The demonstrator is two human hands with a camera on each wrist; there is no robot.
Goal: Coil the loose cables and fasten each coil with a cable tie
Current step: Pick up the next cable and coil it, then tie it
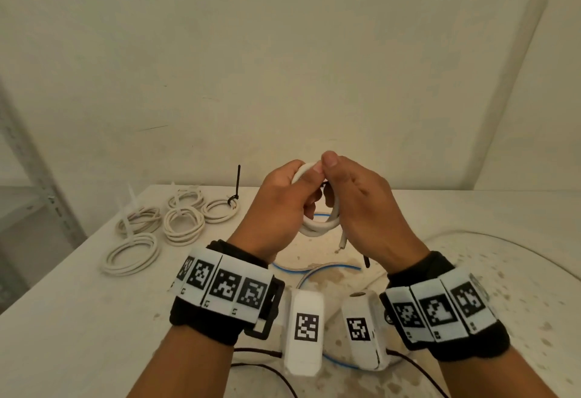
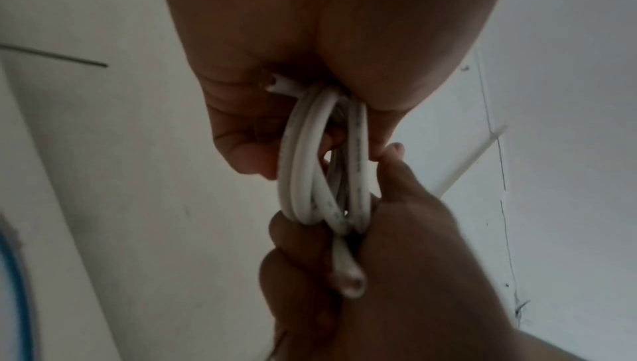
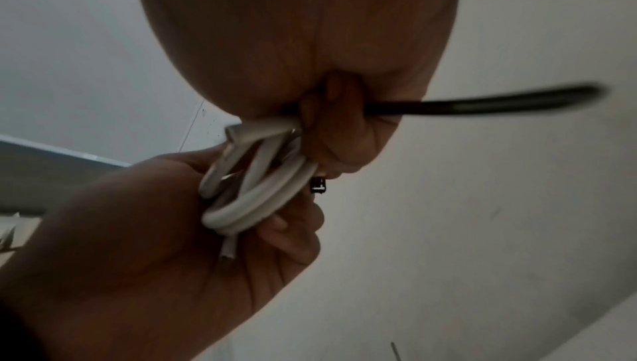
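Note:
Both hands hold up a small white cable coil point(image 1: 320, 228) above the table point(image 1: 94, 319). My left hand point(image 1: 283, 199) grips the coil's left side, fingers curled round its loops point(image 2: 324, 162). My right hand point(image 1: 355, 199) pinches the coil's right side, thumb on top. A black cable tie point(image 3: 482, 105) runs through the right hand's fingers, and its head point(image 3: 317, 185) shows beside the coil point(image 3: 262, 192). The tie's tail point(image 1: 366, 261) pokes out below the right hand. One cut cable end point(image 2: 348, 282) sticks out by the right hand's fingers.
Several tied white coils point(image 1: 182, 224) lie at the table's back left, one with a black tie point(image 1: 234, 190) standing up. A flat blue-edged cable point(image 1: 314, 267) lies under the hands. A loose white cable point(image 1: 471, 234) curves at the right. A metal shelf point(image 1: 31, 162) stands left.

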